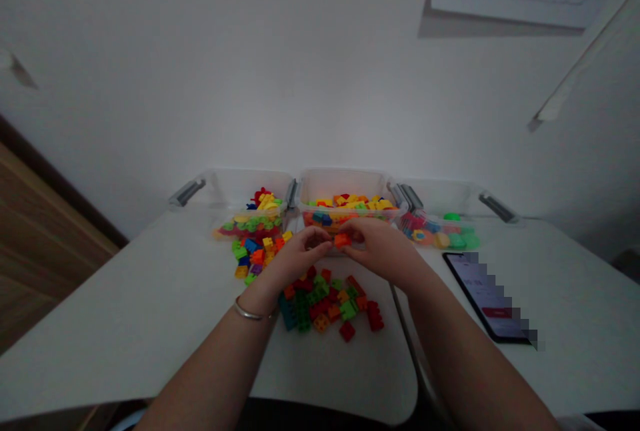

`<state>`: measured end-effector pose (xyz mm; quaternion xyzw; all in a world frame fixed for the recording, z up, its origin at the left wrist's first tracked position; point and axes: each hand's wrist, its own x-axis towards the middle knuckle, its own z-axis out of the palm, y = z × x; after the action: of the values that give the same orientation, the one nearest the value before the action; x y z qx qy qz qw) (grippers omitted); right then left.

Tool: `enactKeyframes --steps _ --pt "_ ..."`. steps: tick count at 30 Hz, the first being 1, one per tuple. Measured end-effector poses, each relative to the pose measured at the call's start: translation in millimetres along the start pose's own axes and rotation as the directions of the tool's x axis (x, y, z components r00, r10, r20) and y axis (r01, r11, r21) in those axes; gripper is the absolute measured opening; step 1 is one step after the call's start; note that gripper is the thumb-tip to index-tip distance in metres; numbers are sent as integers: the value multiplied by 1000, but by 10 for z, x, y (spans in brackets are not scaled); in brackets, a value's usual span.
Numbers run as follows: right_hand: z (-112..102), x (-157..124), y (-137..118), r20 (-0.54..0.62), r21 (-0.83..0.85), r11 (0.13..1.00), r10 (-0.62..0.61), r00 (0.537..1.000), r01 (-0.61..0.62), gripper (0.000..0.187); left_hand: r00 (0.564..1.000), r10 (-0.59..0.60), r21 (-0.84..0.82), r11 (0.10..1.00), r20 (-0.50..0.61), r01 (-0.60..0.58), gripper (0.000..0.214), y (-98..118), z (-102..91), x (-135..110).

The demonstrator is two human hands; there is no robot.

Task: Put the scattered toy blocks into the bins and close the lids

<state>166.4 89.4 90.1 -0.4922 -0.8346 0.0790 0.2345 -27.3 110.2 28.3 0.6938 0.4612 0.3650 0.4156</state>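
Ok so both hands are close together just above the table, neither one open. The left hand (300, 259) and right hand (383, 249) have their fingers curled in, with a small orange plastic brick (343, 239) pinched between them. It sits right in the gap, and the fingertips on both sides look to be touching it, though the fingers hide part of it, so I can't make out its exact shape. There's a thin silver bangle (249, 311) on the left wrist.

Right under the hands is a messy pile of interlocking bricks (325, 304), mostly red, green and orange, with some stuck together into little stacks. Up and to the left, just past the left hand, there's a smaller loose pile of yellow, blue, green and orange bricks (257, 259).

Behind all that are three clear plastic bins with gray latches, side by side. The left bin (227, 187) has green, yellow and red pieces, the middle bin (345, 185) is mostly yellow and orange, and the right bin (440, 194) has rounder green and pink bits. A smartphone (485, 297) with a partly pixelated screen lies on the white table (125, 331), off to the right.
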Motion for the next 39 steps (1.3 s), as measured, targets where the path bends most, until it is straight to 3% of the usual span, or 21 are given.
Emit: enactKeyframes --steps 3,7,9,11,17,21,27,31,35,39 --pt "-152 -4 132 -222 30 998 55 974 -50 25 999 13 179 984 35 -20 22 6 -19 -37" --pt "-266 16 400 -560 -10 991 106 822 -134 25 989 39 480 871 145 -104 21 -4 -45 -72" --pt "-251 39 534 -641 -65 982 97 761 -179 25 982 61 579 800 178 -155 21 -17 -58 -77" --pt "-202 64 648 -663 -102 970 98 742 -219 26 976 68 636 749 205 -186 22 -35 -68 -77" --pt "-86 112 784 -543 -196 947 109 832 -252 29 953 67 661 706 295 -254 24 -84 -87 -71" --pt "-72 128 755 -481 -211 939 141 865 -270 37 961 65 689 684 268 -238 25 -73 -88 -80" --pt "-13 132 728 -465 -247 922 158 871 -299 45 967 68 699 678 247 -226 27 -33 -81 -85" --pt "-59 119 711 -444 -231 941 124 887 -247 48 967 54 713 665 250 -222 27 -35 -94 -77" --pt "-172 90 631 -470 -218 962 44 882 -164 36 961 60 716 654 271 -243 29 -71 -120 -70" --pt "-249 52 501 -473 -247 952 46 880 -183 29 957 59 713 655 283 -251 28 -99 -141 -73"
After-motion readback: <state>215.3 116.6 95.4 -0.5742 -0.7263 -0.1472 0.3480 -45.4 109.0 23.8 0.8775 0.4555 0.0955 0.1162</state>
